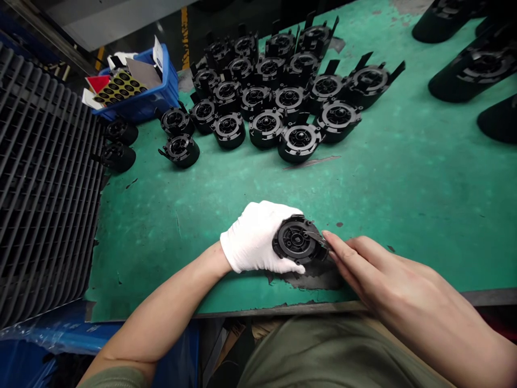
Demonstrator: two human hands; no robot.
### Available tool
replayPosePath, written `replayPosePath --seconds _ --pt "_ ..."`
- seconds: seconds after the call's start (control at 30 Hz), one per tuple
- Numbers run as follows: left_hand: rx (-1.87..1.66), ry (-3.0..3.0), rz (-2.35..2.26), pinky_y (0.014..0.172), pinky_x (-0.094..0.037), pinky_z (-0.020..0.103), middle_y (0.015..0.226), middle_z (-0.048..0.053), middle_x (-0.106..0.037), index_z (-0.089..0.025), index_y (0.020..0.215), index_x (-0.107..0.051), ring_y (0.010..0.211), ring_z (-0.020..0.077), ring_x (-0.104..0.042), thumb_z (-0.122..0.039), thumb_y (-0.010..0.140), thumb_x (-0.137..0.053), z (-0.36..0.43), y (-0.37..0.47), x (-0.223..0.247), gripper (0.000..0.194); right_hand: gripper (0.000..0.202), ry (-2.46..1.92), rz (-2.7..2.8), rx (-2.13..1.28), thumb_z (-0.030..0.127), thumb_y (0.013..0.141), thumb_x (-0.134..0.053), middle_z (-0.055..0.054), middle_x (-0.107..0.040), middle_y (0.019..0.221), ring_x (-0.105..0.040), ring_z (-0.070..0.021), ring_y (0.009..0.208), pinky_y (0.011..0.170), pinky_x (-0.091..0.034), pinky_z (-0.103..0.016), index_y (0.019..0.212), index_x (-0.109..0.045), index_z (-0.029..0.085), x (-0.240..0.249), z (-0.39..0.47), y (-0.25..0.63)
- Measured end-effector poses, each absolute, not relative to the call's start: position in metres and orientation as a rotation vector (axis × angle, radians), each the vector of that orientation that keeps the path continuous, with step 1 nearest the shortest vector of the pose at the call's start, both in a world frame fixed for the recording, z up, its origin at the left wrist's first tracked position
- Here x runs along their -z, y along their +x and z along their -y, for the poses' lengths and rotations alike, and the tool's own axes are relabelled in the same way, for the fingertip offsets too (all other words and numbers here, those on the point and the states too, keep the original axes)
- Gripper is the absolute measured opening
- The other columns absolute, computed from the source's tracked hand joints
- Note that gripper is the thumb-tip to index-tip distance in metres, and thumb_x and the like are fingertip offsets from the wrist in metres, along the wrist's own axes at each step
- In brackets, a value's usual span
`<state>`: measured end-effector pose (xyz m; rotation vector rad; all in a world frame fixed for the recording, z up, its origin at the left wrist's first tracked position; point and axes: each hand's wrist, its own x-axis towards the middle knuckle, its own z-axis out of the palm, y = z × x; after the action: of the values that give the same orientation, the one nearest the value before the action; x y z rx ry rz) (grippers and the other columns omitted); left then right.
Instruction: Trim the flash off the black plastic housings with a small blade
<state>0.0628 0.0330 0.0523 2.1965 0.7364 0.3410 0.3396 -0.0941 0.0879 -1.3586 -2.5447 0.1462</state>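
My left hand [262, 237], in a white glove, is wrapped round a round black plastic part [297, 238] close to the table's front edge. The part's ringed face with a central hub is turned up toward the camera. From the right, my bare right hand [351, 258] pinches a small thin tool [319, 238], whose pointed end lies over the right side of the part's face. Whether the tip touches the plastic cannot be made out.
Several similar black parts [301, 141] stand grouped on the green table [218, 188]. Larger black cylinders [464, 81] are at the right. A blue bin [161, 89] holds papers and stickers at the upper left, near a grey slatted rack [44, 178].
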Motion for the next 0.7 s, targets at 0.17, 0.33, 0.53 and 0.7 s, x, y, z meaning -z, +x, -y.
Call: replayPosePath --seconds 0.17,0.33,0.53,0.7 --pt "-0.321 2.209 -0.735 0.091 -0.062 0.045 0.118 0.008 -0.091 -0.025 0.122 -0.078 0.112 0.038 -0.089 -0.087 0.085 -0.09 -0.033 0.064 -0.052 0.073 0.054 -1.376 2.525 -0.144 0.023 0.122 -0.047 -0.008 -0.07 0.099 -0.07 -0.0207 0.064 0.051 -0.053 -0.034 0.176 -0.048 0.014 -0.089 0.096 0.336" --pt "-0.346 2.208 -0.73 0.089 -0.061 0.045 0.115 0.005 -0.09 -0.026 0.121 -0.078 0.109 0.036 -0.089 -0.084 0.085 -0.091 -0.033 0.064 -0.051 0.069 0.041 -1.397 2.537 -0.087 0.023 0.124 -0.046 -0.004 -0.068 0.099 -0.07 -0.0167 0.065 0.053 -0.052 -0.031 0.161 -0.06 0.01 -0.086 0.096 0.335" --pt "-0.33 2.203 -0.726 0.088 -0.061 0.045 0.116 0.005 -0.09 -0.026 0.12 -0.078 0.109 0.0369 -0.088 -0.085 0.086 -0.089 -0.034 0.063 -0.053 0.069 0.053 -1.431 2.649 0.078 -0.001 0.113 -0.036 -0.002 -0.067 0.096 -0.067 -0.014 0.065 0.058 -0.053 -0.027 0.161 -0.057 0.007 -0.092 0.099 0.329" --pt "-0.336 2.19 -0.724 0.09 -0.062 0.045 0.115 0.006 -0.09 -0.027 0.121 -0.079 0.111 0.037 -0.088 -0.083 0.085 -0.092 -0.034 0.064 -0.052 0.068 0.06 -1.463 2.652 0.259 -0.011 0.096 -0.042 -0.002 -0.064 0.091 -0.068 -0.0161 0.066 0.055 -0.05 -0.031 0.153 -0.059 0.0 -0.103 0.099 0.319"
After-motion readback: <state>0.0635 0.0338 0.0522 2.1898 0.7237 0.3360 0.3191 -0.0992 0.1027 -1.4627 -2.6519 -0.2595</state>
